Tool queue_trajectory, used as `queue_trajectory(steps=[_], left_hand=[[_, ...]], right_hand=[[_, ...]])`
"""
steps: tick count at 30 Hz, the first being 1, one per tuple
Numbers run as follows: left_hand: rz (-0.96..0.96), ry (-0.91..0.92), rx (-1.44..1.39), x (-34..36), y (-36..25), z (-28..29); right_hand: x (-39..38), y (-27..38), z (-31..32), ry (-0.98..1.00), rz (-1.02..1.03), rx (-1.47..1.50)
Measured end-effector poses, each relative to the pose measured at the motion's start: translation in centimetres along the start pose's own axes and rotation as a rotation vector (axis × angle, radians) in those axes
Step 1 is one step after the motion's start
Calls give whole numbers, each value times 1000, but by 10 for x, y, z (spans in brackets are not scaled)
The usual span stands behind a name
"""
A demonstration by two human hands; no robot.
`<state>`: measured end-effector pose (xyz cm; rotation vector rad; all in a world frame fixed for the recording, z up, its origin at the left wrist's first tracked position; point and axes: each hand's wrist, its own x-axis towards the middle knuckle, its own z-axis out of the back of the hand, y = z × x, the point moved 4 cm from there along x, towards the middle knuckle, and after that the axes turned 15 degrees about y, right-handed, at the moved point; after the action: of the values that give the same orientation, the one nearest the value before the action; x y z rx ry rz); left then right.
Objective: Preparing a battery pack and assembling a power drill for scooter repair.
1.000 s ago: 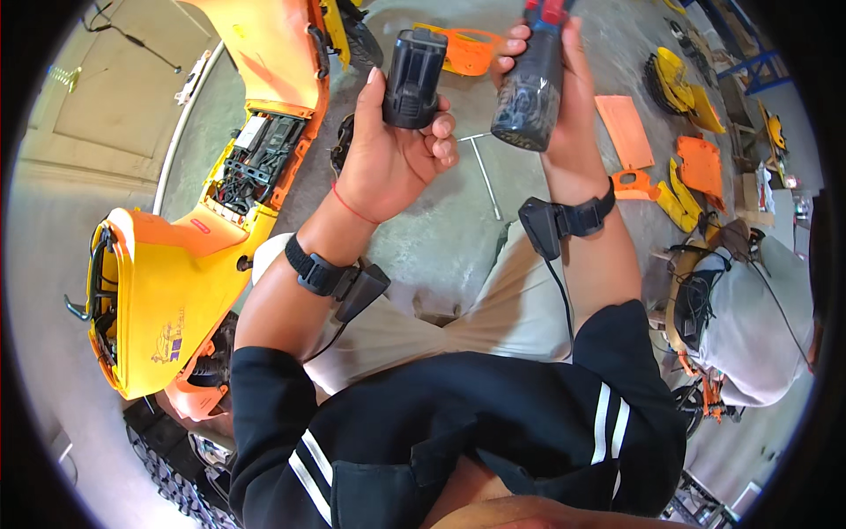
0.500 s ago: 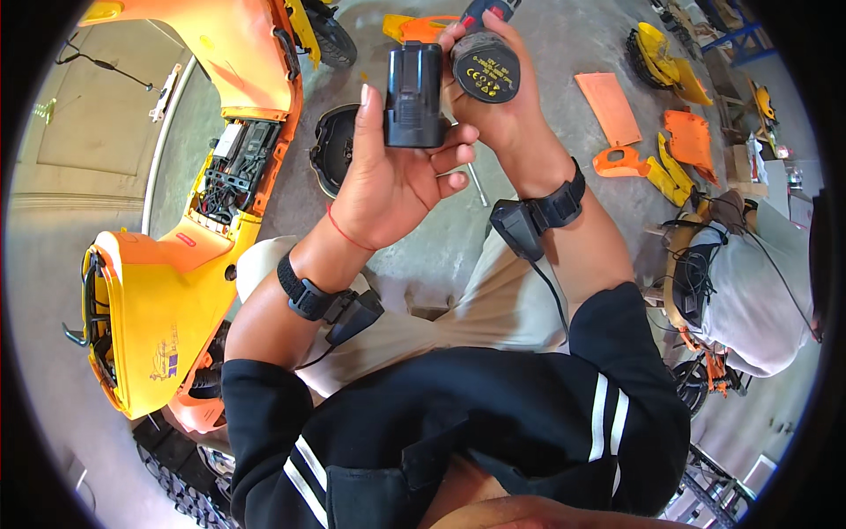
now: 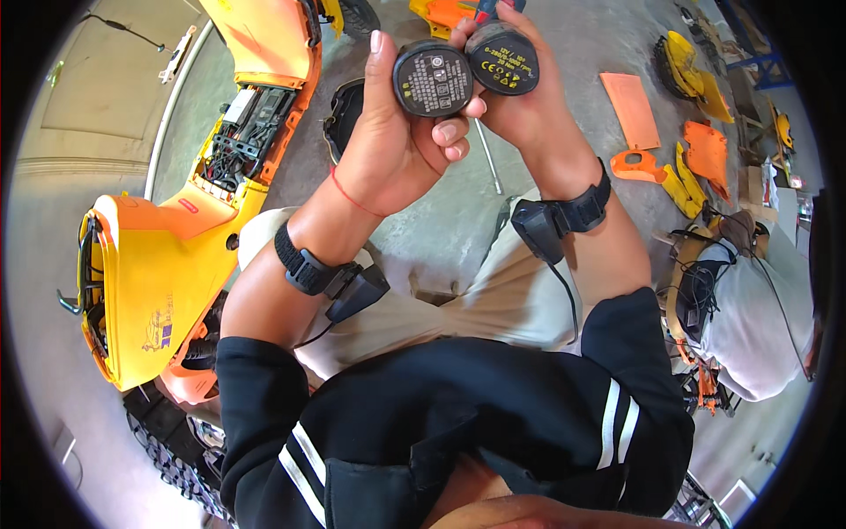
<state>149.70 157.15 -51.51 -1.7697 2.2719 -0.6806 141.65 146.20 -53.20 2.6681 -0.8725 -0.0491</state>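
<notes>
Loosely, left fingers (image 3: pixel 451 132) cup a black battery (image 3: pixel 432 79); right fingers (image 3: pixel 462 33) wrap a power tool (image 3: pixel 503 60) cropped above

1. The left hand (image 3: pixel 395 145) grips a black battery pack (image 3: pixel 432 81), its rounded, printed end turned up to the camera.
2. The right hand (image 3: pixel 529 115) grips a power tool (image 3: pixel 504 60), its black base with yellow printing facing the camera; a little red and blue shows beyond.
3. Pack and base sit side by side; whether they touch cannot be told.
4. Each wrist wears a black strap (image 3: pixel 298 260) carrying a small device.
5. At left stands a yellow-and-orange vehicle body (image 3: pixel 176 291), its wiring compartment (image 3: pixel 247 137) exposed.
6. On the floor (image 3: pixel 564 53) lie a thin metal rod (image 3: pixel 489 160), an orange panel (image 3: pixel 631 110) and a curved yellow piece (image 3: pixel 683 187).
</notes>
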Motion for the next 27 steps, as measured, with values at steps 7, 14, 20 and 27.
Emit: queue_trajectory(steps=[7,14,20,27], left_hand=[[41,-110,12,-1,-1,5],[15,-165,77,-5,-13,2],[375,-366,294,-15,-34,15],[443,-386,429,-20,-39,21]], right_hand=[[-1,-1,10,-111,32,-64],[-1,0,5,36,-136,-110],[-11,-11,4,-177,-33,-154],[-9,-13,9,-257,-95,-137]])
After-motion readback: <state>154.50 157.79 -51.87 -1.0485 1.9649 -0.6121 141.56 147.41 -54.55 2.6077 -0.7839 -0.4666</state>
